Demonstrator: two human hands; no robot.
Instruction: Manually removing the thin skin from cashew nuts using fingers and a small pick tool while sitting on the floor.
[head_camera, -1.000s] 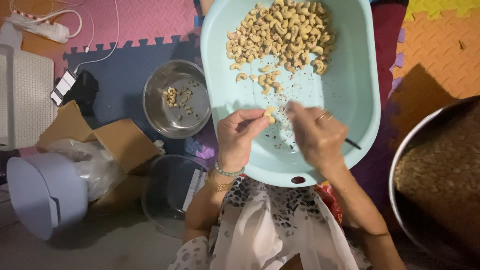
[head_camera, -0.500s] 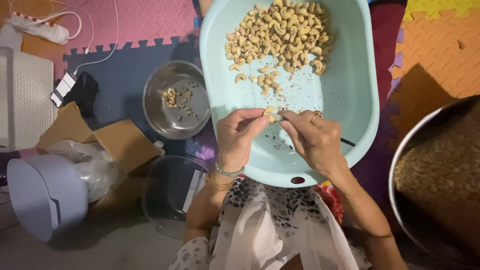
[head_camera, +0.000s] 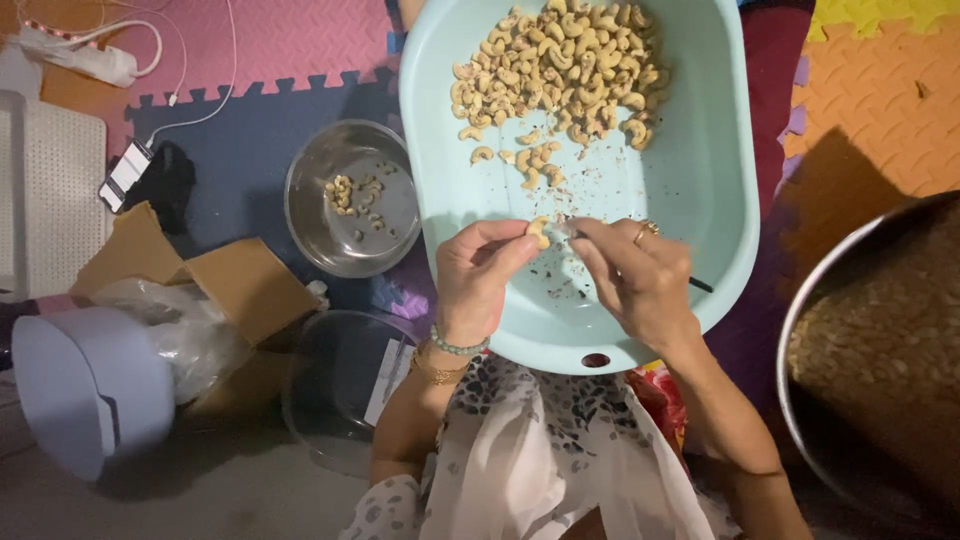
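Fingertips (head_camera: 522, 243) of my left hand (head_camera: 480, 285) are pinched on one cashew (head_camera: 538, 231), just below frame centre, over the basin (head_camera: 700, 200). Right hand (head_camera: 635, 280) meets it from the right, fingers narrowed on what looks like a thin dark tool, its tip poking out past the palm toward the right; can't see the working end, so I can't tell exactly how it's gripped. Bits of skin are scattered on the basin floor right under both hands.

Moving outward: the main cashew pile (head_camera: 560, 70) sits at the top of the basin, well apart from my hands. Steel bowl (head_camera: 352, 200) with a few nuts is left of centre, beside the basin. A clear bowl (head_camera: 340, 390) sits lower left near my left wrist, and a big pot (head_camera: 870, 370) fills the right edge.

What could go wrong, imo: the nut is small and curved, so too much pressure from the right could snap it or pop it out of the pinch. If the tool slips off, it heads straight at my left fingertips.
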